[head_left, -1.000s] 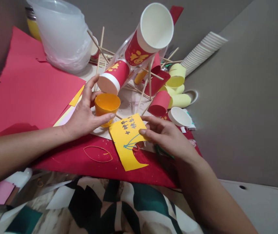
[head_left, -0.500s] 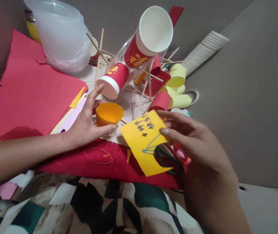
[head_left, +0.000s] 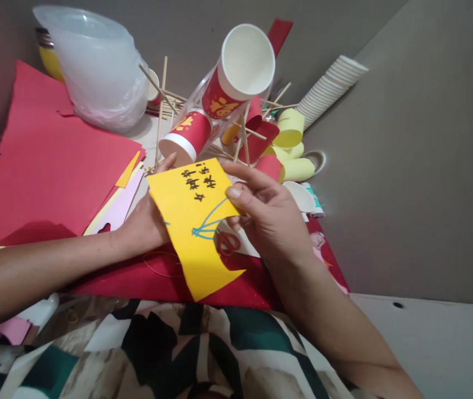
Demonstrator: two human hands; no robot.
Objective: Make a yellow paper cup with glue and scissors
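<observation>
My right hand (head_left: pixel 267 208) pinches the right edge of a yellow paper card (head_left: pixel 190 249), with thumb on top. The card bears black handwriting and blue pen lines, and its lower right edge is cut in a curve. Behind the card is my left hand (head_left: pixel 147 213); most of its fingers are hidden. The orange paper cup it held half a second ago is now covered by the card. Red scissor handles (head_left: pixel 229 243) show just below my right fingers; whether they hang from the hand or lie on the table I cannot tell.
Red paper sheets (head_left: pixel 62 177) lie at left. A plastic-wrapped tub (head_left: pixel 99 72) stands behind them. Red-and-white paper cups (head_left: pixel 220 102) sit on wooden sticks (head_left: pixel 243 136). Yellow paper rolls (head_left: pixel 292 127) and stacked cups (head_left: pixel 332 91) are at right, by the grey wall (head_left: pixel 427 166).
My right hand has moved left with the yellow card, bringing it in front of my left hand and over the orange cup. The view has shifted slightly.
</observation>
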